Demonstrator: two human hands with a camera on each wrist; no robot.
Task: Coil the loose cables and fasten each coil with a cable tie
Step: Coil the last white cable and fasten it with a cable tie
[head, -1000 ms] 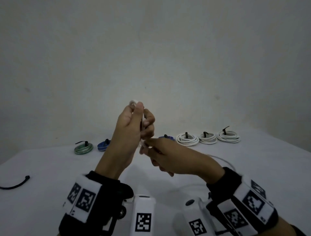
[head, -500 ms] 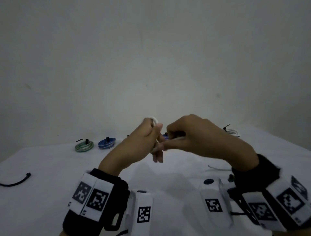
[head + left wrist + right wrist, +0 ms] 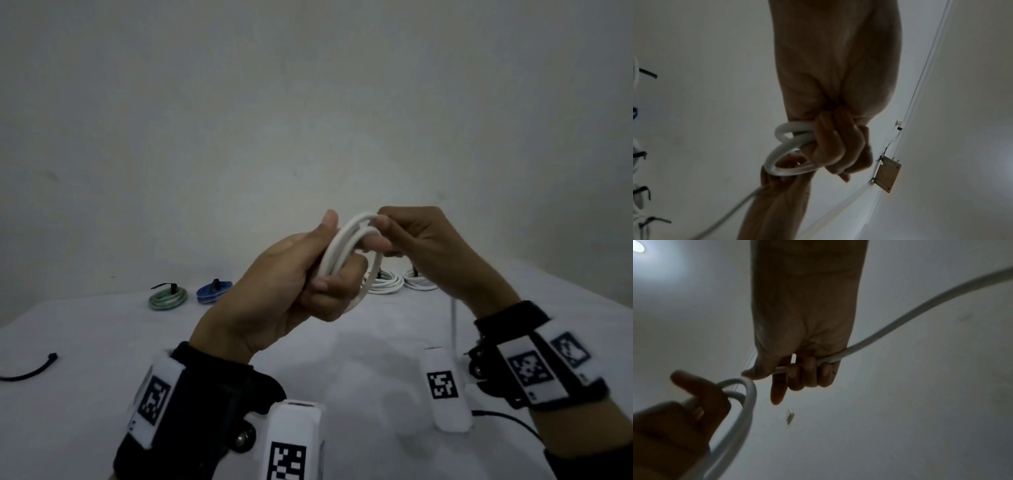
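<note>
1. White cable (image 3: 344, 255): held above the table (image 3: 85, 342) at frame centre in the head view, wound into about 2 or 3 loops. A free tail (image 3: 454, 322) drops from under the right wrist toward the table; its far end is not visible.
2. Left hand (image 3: 291, 284): fingers curled round the lower part of the loops, thumb up along the side. The left wrist view shows the loops (image 3: 789, 151) emerging from the closed fingers.
3. Right hand (image 3: 421, 246): grasping the cable at the top of the loops. In the right wrist view the fingers (image 3: 809, 368) curl over the strand, which runs off to the upper right of the frame.
4. Handling, judged: light, springy, smooth jacket. The loops look likely to spring open if the left grip slackens. Best hold is across all the loops at 1 point, leaving the opposite side free for the tie.
5. Surroundings: a loose black cable tie (image 3: 30, 370) lies at the left edge of the frame, well apart from both hands. Tied coils sit at the far side of the table: green (image 3: 168, 297), blue (image 3: 214, 292), and white ones (image 3: 387, 282) partly hidden behind the hands.
6. Stage, judged: coiling is unfinished and no tie is on this coil.
</note>
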